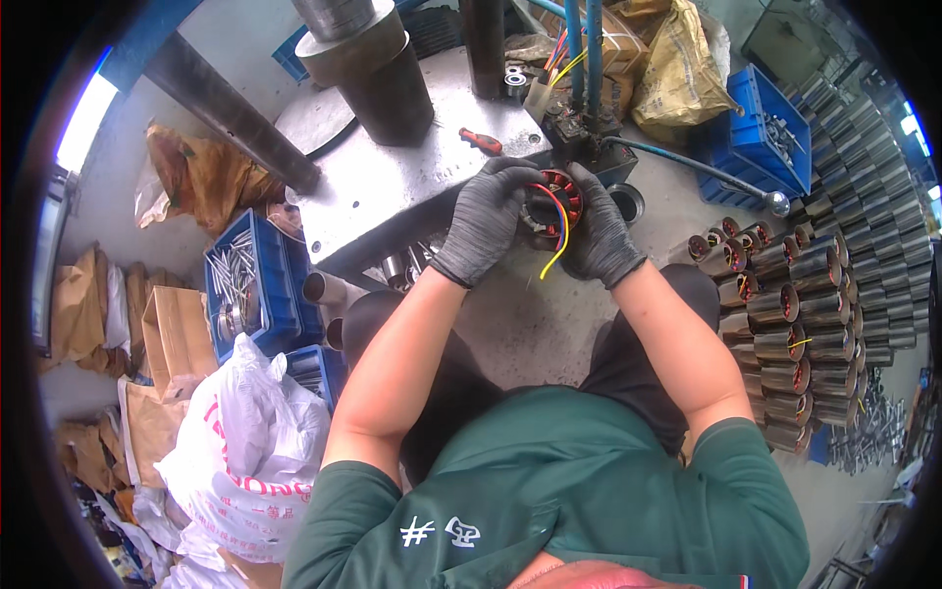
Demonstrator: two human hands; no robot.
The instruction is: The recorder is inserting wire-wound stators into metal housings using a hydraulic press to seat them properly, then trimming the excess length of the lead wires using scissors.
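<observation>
Between my two gloved hands is a motor stator (563,192), a round core with red coil windings on its inner side. My left hand (485,224) in a dark grey glove is closed on its left side. On its right side, my right hand (601,234) in a matching glove is curled around it. Red, blue and yellow lead wires (562,234) hang down from the stator, the yellow one longest. The stator is held in front of the near edge of a metal press table (461,93). Part of its rim is hidden behind my fingers.
A red-handled screwdriver (481,141) lies on the press table beneath a thick steel ram (383,93). Steel columns and a ball-ended lever (777,203) stand around it. Metal cylinders (824,339) are stacked on the right. Blue bins (257,280) and a white sack (245,442) sit left.
</observation>
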